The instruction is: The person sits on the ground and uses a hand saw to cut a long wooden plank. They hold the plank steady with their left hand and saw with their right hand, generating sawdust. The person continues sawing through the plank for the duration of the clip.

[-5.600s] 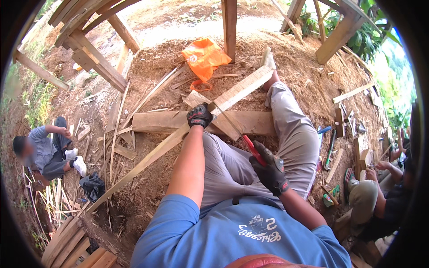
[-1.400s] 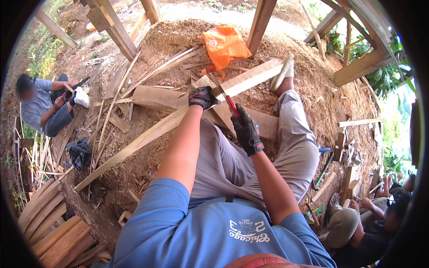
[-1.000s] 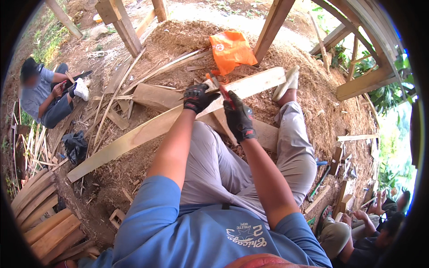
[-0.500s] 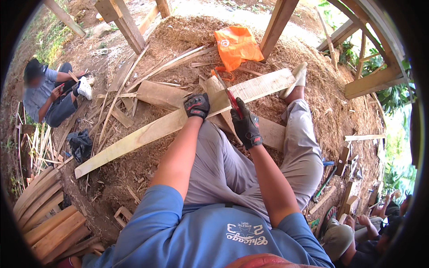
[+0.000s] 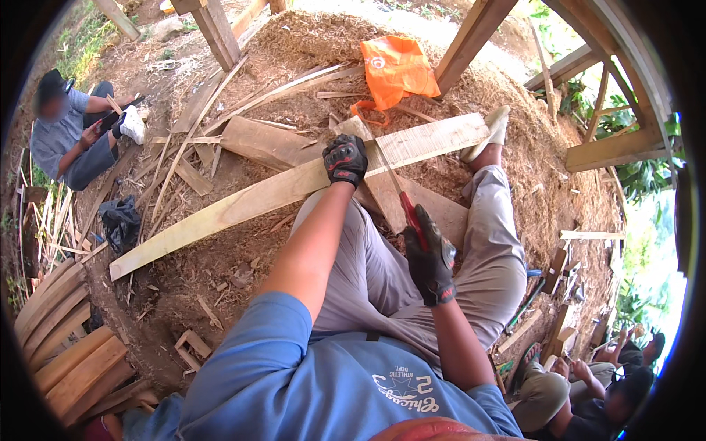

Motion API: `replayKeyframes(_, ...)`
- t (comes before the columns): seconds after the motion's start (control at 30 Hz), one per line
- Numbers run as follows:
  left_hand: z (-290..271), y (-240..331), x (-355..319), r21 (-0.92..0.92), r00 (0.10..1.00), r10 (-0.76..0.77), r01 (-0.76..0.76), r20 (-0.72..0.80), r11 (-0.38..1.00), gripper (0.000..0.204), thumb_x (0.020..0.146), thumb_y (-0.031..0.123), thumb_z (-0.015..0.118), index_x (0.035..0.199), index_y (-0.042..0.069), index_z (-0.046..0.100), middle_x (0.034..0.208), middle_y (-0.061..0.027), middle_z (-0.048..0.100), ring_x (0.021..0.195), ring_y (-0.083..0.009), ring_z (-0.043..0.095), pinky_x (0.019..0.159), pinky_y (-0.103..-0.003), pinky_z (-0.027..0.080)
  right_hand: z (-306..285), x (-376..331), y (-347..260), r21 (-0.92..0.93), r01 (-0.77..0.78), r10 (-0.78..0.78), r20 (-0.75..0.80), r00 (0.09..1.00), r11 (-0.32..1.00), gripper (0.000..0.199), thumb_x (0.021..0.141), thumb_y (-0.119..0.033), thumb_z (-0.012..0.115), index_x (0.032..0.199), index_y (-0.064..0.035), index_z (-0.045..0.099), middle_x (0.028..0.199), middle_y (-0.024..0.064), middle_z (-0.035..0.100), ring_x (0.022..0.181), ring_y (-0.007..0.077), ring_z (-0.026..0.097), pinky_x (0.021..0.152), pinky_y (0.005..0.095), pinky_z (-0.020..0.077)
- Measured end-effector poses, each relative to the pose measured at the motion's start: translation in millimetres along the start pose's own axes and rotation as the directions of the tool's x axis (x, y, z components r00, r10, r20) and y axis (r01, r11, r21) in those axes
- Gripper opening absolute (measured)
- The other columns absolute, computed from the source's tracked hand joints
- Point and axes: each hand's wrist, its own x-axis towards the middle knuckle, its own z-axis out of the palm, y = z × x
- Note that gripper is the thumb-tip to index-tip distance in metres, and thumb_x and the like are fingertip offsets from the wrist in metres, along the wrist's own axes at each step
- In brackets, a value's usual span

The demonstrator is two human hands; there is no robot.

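Note:
A long pale plank (image 5: 235, 208) lies slanting across in front of my knees, its right end by my shoe. My left hand (image 5: 344, 159), in a black glove with red marks, grips the plank near its middle. My right hand (image 5: 429, 259), in a matching glove, is closed around the red handle of a handsaw (image 5: 393, 170). The saw's narrow blade lies across the plank just right of my left hand. Another board (image 5: 384, 192) crosses underneath the plank. Whether the teeth sit in a cut is too small to tell.
An orange bag (image 5: 399, 72) lies beyond the plank, beside a wooden post (image 5: 471, 44). Stacked curved timber (image 5: 81, 367) stands at lower left, near a black plastic bag (image 5: 120, 223). One person (image 5: 77, 132) sits at left; others (image 5: 566, 389) sit at lower right. Shavings cover the ground.
My right hand has drawn the saw back toward my body, and more of the blade shows on my side of the plank. My left hand still holds the plank.

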Motion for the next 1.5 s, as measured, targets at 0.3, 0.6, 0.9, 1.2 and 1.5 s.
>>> replayKeyframes(0.3,4,21,-7,0.026,1.0,-0.031,0.031,-0.002,0.999,0.027,0.098,0.029,0.057,0.101,0.015,0.08,0.107,-0.0132,0.078,0.104,-0.0344,0.076,0.094,-0.051,0.054,-29,9,-10,0.055,0.058,-0.057,-0.029,0.998,0.997,0.042,0.099,-0.015,0.073,0.141,-0.0075,0.072,0.103,0.0273,0.079,0.092,0.0413,0.081,0.08,0.048,0.0615)
replayKeyframes(0.6,2,16,-8,0.012,0.997,0.04,-0.039,-0.063,0.999,0.021,0.092,0.029,0.064,0.094,0.016,0.08,0.104,-0.0127,0.078,0.105,-0.0348,0.075,0.092,-0.052,0.055,31,98,-20,0.231,-0.041,0.037,0.021,0.999,0.972,0.039,0.106,-0.017,0.064,0.143,-0.0061,0.071,0.123,0.0273,0.077,0.112,0.0362,0.08,0.091,0.0439,0.061)
replayKeyframes(0.9,0,33,-17,0.093,0.996,0.034,-0.026,-0.085,0.995,0.023,0.094,0.031,0.065,0.104,0.014,0.078,0.109,-0.0131,0.074,0.111,-0.0329,0.069,0.097,-0.05,0.051,71,49,32,0.156,-0.025,0.026,-0.008,1.0,0.987,0.054,0.104,-0.022,0.067,0.157,-0.0184,0.061,0.124,0.0258,0.077,0.108,0.0454,0.077,0.088,0.0533,0.0595)
replayKeyframes(1.2,13,61,-9,0.079,1.0,-0.009,0.008,0.01,0.997,0.027,0.095,0.028,0.062,0.111,0.012,0.078,0.117,-0.0132,0.075,0.118,-0.0338,0.069,0.1,-0.05,0.05,32,83,50,0.155,-0.1,0.095,0.041,0.995,0.983,0.055,0.103,-0.023,0.067,0.158,-0.0193,0.06,0.113,0.0283,0.077,0.103,0.0453,0.077,0.084,0.0519,0.0585)
replayKeyframes(1.5,10,58,-8,0.056,1.0,-0.022,0.022,-0.002,0.998,0.029,0.099,0.027,0.056,0.109,0.013,0.079,0.115,-0.0144,0.075,0.115,-0.034,0.07,0.1,-0.051,0.05,26,70,45,0.165,-0.116,0.094,0.133,0.987,0.979,0.056,0.105,-0.021,0.065,0.16,-0.0179,0.058,0.127,0.026,0.076,0.11,0.043,0.077,0.09,0.05,0.0582)
